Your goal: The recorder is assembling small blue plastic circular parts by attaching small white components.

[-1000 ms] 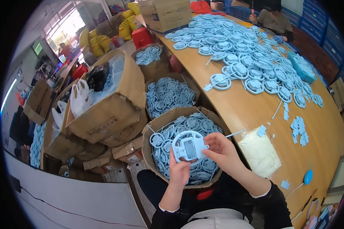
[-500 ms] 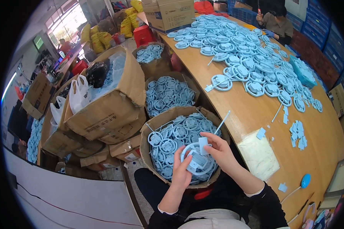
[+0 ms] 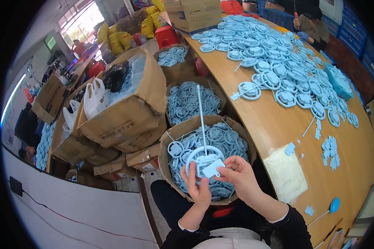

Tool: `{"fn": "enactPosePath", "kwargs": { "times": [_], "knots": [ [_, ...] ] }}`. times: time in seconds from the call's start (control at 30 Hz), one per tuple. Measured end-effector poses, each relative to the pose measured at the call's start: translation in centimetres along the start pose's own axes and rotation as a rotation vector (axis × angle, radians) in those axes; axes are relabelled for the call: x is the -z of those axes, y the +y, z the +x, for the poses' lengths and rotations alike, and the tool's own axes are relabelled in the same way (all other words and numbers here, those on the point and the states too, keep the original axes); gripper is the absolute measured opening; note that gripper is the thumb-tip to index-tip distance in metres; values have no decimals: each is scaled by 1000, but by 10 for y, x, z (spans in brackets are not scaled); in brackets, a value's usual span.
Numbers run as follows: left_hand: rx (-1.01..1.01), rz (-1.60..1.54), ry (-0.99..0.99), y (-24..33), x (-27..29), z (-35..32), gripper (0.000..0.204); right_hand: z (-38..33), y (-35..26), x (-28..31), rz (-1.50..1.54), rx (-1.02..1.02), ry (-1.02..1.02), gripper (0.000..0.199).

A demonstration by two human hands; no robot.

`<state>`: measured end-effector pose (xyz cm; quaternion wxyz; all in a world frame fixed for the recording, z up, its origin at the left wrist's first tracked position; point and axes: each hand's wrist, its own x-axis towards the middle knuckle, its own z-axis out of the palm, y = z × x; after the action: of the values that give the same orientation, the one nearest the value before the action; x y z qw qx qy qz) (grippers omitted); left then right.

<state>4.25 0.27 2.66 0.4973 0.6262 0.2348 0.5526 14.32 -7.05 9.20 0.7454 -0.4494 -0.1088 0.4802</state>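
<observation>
My left hand (image 3: pixel 197 190) is closed on the near left rim of a light blue plastic ring-shaped part (image 3: pixel 198 162). A long thin rod on this part points away from me. My right hand (image 3: pixel 240 176) pinches a small flat light blue plate (image 3: pixel 212 168) by its right end, between thumb and fingers. The plate lies tilted over the lower right middle of the ring, and whether the two touch I cannot tell. Both hands are above a round-looking cardboard box (image 3: pixel 165 159) full of similar ring parts.
A wooden table (image 3: pixel 257 124) on the right bears a big heap of ring parts (image 3: pixel 274 62), small loose plates (image 3: pixel 330 151), and a blue round-headed stick (image 3: pixel 334 204). Cartons (image 3: pixel 124 120) stand stacked at the left. Across the table sits another person (image 3: pixel 316 29) with a gloved hand.
The ring part has turned in my left hand, so its rod swung from the right to point straight away. The plate has turned from upright to slanted and come lower over the ring.
</observation>
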Motion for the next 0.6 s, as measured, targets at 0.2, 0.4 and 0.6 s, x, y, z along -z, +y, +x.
{"fn": "enactPosePath", "kwargs": {
  "times": [0.2, 0.4, 0.6],
  "knots": [
    [-164, 160, -42, 5, -6, -5, 65, -10, -5, -3, 11, -5, 38, 17],
    [-178, 213, -20, 3, -1, -9, 60, -12, 2, -1, 4, -25, 17, 13],
    [-235, 174, -72, 5, 4, -5, 57, -12, 4, -2, -21, 4, -24, 11]
  ]
}}
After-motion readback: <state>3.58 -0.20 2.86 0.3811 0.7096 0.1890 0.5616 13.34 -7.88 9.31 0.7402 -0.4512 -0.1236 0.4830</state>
